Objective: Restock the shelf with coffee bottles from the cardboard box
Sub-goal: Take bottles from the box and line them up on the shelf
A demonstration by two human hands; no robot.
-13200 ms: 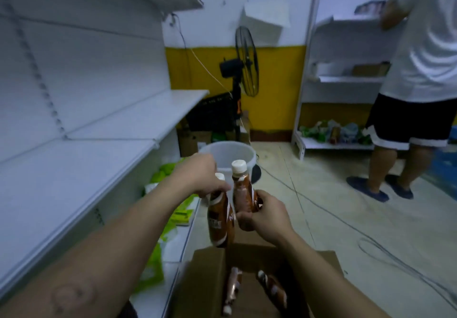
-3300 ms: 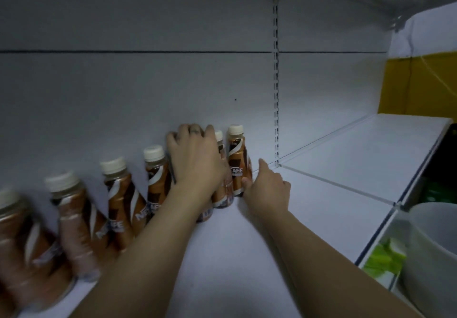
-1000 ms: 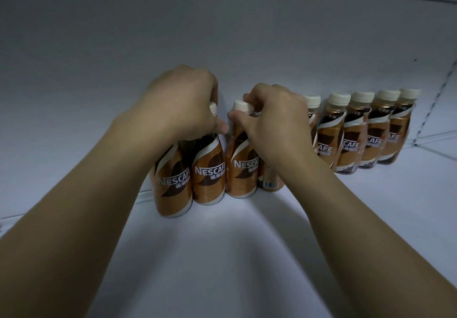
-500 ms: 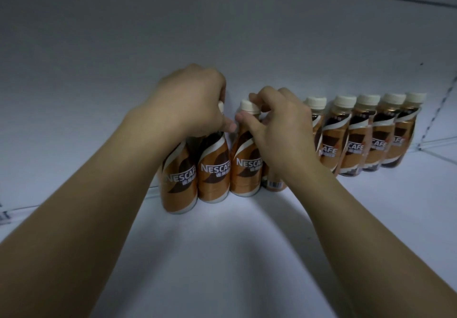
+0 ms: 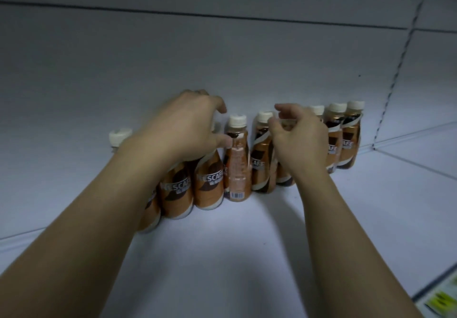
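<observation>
A row of brown coffee bottles with white caps stands against the back of the white shelf [image 5: 222, 255]. My left hand [image 5: 188, 124] is curled loosely over the tops of the left bottles [image 5: 210, 179], its thumb beside one neck, and it hides their caps. My right hand [image 5: 299, 137] hovers in front of the middle bottles with its fingers apart, next to one cap [image 5: 264, 117]. Between the hands stands a bottle [image 5: 237, 159] with its barcode side facing me. Two more bottles [image 5: 351, 139] close the row on the right. The cardboard box is out of view.
The shelf's white back panel [image 5: 222, 57] rises right behind the row. A slotted upright strip [image 5: 395, 70] runs down at the right. Green and yellow packets [image 5: 445, 300] show below the shelf's front edge at the bottom right.
Both hands have let go of the bottle caps they pinched and opened their fingers. The view has shifted, and the bottle between the hands now shows its barcode side.
</observation>
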